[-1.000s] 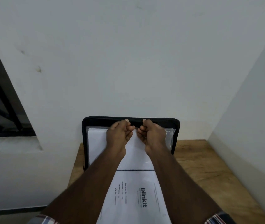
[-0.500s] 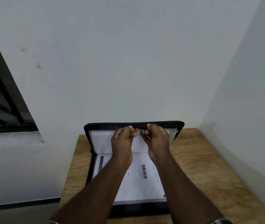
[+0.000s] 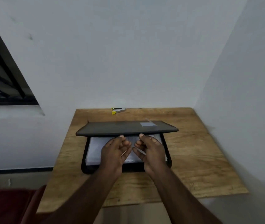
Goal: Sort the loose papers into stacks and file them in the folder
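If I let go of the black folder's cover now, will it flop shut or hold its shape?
The cover looks stiff: it spans flat, without sagging, above the left hand and right hand. It would probably drop shut in one piece. The papers beneath look thin and likely floppy.
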